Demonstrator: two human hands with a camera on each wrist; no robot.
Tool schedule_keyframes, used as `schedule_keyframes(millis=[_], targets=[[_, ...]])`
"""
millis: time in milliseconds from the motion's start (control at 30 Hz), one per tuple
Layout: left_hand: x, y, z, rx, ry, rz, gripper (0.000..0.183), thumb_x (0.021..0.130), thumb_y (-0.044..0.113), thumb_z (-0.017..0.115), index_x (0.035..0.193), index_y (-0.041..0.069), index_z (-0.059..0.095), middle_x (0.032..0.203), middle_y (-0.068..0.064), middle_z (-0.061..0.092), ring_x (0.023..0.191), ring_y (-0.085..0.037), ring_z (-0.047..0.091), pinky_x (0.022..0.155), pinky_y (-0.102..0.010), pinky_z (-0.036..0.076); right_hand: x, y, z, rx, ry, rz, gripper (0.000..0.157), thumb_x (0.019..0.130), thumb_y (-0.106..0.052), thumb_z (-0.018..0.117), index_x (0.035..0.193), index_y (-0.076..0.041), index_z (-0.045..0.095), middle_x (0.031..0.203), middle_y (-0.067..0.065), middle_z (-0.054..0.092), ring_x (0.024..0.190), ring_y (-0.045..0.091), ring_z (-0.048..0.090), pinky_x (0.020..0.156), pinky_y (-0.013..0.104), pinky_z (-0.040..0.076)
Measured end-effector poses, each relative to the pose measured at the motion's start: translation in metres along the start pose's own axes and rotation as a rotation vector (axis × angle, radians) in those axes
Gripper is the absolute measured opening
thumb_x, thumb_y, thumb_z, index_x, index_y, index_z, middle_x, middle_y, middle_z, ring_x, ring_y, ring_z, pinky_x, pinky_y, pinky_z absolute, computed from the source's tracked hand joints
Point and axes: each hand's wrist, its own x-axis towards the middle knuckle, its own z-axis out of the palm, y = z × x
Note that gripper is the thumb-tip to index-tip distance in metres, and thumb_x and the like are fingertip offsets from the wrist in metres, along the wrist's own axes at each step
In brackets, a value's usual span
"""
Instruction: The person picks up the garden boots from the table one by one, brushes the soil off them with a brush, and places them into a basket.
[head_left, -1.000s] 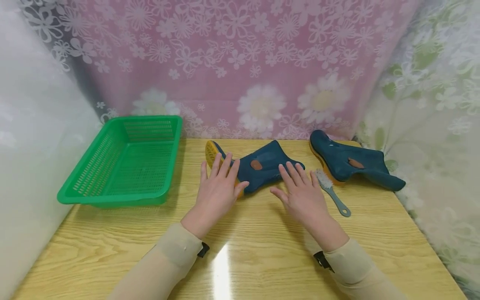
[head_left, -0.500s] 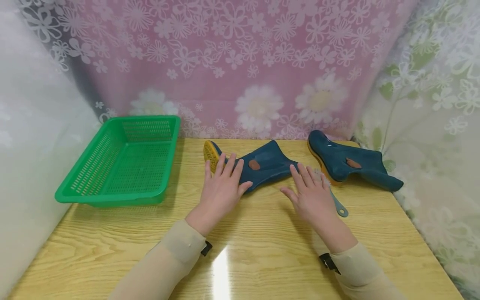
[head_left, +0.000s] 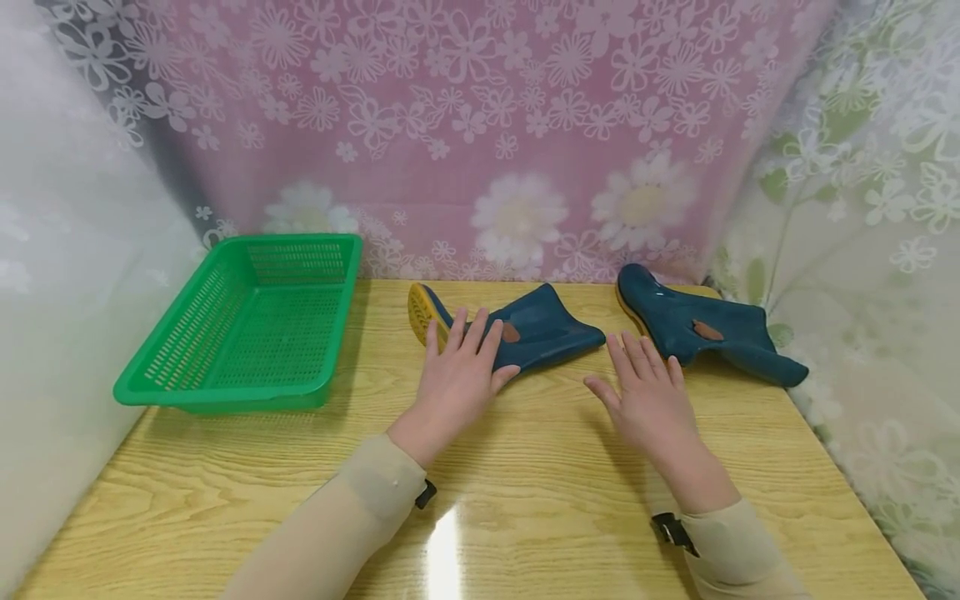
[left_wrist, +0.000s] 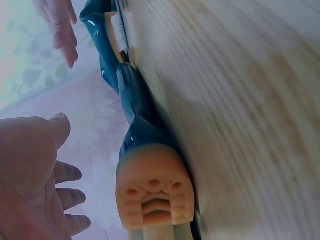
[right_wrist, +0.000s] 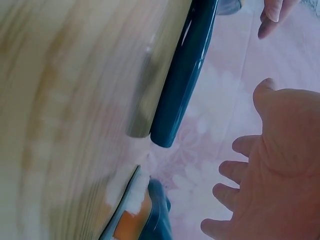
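Two dark teal rubber boots with yellow-orange soles lie on their sides on the wooden table. My left hand (head_left: 459, 379), fingers spread, is held above the foot and ankle of the middle boot (head_left: 558, 325), covering part of it in the head view. The left wrist view shows a gap between that hand (left_wrist: 27, 175) and the boot's heel (left_wrist: 155, 187). My right hand (head_left: 651, 408) hovers holding nothing, just left of and in front of the right boot (head_left: 720, 321). It hides the grey brush in the head view. White bristles of the brush (right_wrist: 134, 197) show in the right wrist view.
A green plastic basket (head_left: 225, 398) with slotted sides stands at the table's left. A pink flowered curtain (head_left: 450, 167) hangs along the back edge. A pale flowered curtain (head_left: 847, 250) closes the right side. Bare wood of the table (head_left: 555, 500) lies in front.
My right hand has moved right, from the middle boot's top end to over the brush, which it now hides. The left hand has shifted slightly right. Boots and basket stay put.
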Motion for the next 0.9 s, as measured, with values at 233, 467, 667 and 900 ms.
schedule_keyframes(millis=[233,467,667,900], targets=[[0.009,0.008,0.002,0.011,0.01,0.018,0.079,0.113,0.067,0.035,0.177,0.022,0.029,0.184,-0.007,0.017,0.17,-0.035,0.005,0.131,-0.071,0.01,-0.001,0.012,-0.003,0.002,0.004,0.017,0.088,0.116,-0.064,0.039,0.178,-0.007,0.014,0.182,0.025,0.01,0.167,0.049,0.004,0.128,0.075,-0.001],[0.016,0.015,0.007,0.009,-0.001,0.034,0.079,0.114,0.067,0.035,0.177,0.02,0.029,0.184,-0.007,0.017,0.17,-0.034,0.004,0.131,-0.072,0.01,-0.003,0.02,-0.002,0.021,0.01,0.029,0.088,0.116,-0.065,0.039,0.178,-0.007,0.014,0.183,0.023,0.007,0.167,0.049,0.002,0.128,0.075,-0.003],[0.022,0.023,0.008,0.003,-0.019,0.04,0.079,0.114,0.066,0.034,0.178,0.02,0.027,0.185,-0.007,0.015,0.17,-0.033,0.003,0.131,-0.072,0.011,-0.003,0.025,-0.001,0.021,0.009,0.043,0.089,0.116,-0.065,0.039,0.178,-0.007,0.012,0.183,0.023,0.008,0.167,0.049,0.003,0.128,0.075,-0.001],[0.029,0.033,0.01,-0.004,-0.021,0.046,0.079,0.114,0.066,0.036,0.177,0.02,0.029,0.184,-0.006,0.017,0.17,-0.032,0.005,0.132,-0.07,0.01,-0.006,0.03,0.0,0.018,0.029,0.051,0.086,0.117,-0.061,0.041,0.178,-0.006,0.015,0.182,0.025,0.011,0.166,0.051,0.005,0.127,0.077,0.002]])
